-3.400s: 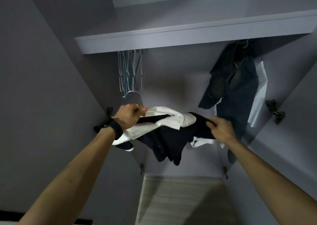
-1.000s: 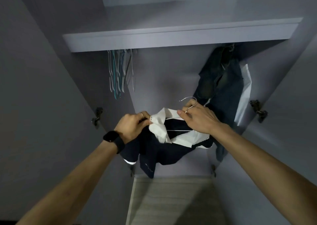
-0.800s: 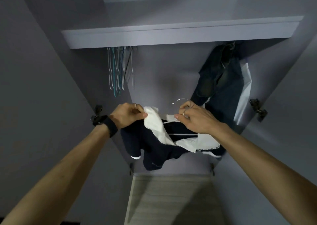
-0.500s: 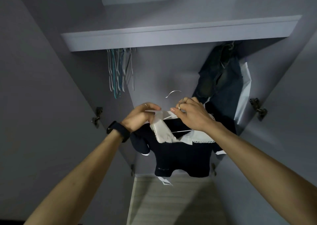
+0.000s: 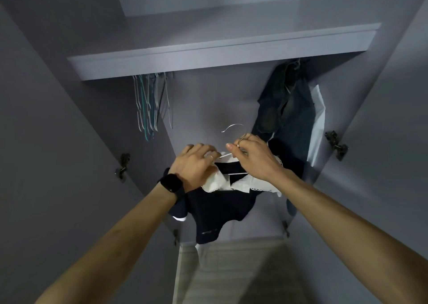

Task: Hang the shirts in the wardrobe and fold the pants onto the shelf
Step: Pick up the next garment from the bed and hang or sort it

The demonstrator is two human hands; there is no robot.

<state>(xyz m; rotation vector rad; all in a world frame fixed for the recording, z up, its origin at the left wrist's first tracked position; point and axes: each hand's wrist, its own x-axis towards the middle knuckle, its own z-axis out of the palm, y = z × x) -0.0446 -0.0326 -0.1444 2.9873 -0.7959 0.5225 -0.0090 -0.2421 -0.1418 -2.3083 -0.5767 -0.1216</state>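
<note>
Both hands meet in the middle of the open grey wardrobe (image 5: 69, 141), at the neck of a navy short-sleeved shirt (image 5: 217, 211) with a white lace-edged collar (image 5: 240, 184). The left hand (image 5: 194, 162), with a black wristwatch (image 5: 171, 183) on its wrist, has its fingers curled into the left side of the collar and grips the cloth there. The right hand (image 5: 254, 157) pinches the neck of a thin silver wire hanger (image 5: 232, 127) between thumb and fingers. The hanger's hook rises free just above and to the left of that hand, touching nothing, and a thin wire runs across inside the collar opening. The shirt's body hangs below the hands. One white-trimmed sleeve droops under the left wrist, and the hem hangs over the pale wood-grain floor panel (image 5: 231, 276).

Farther up, a flat grey shelf (image 5: 220, 53) spans the wardrobe. Under its left end hangs a bunch of empty white and teal wire hangers (image 5: 150, 104), well apart from the hands. Under its right end hangs a dark blue denim garment (image 5: 287, 109), with a white garment (image 5: 318, 123) just to its right. The right hand is near the denim's lower left edge. A black metal hinge sits on the left door (image 5: 122, 168) and another on the right door (image 5: 335, 142).
</note>
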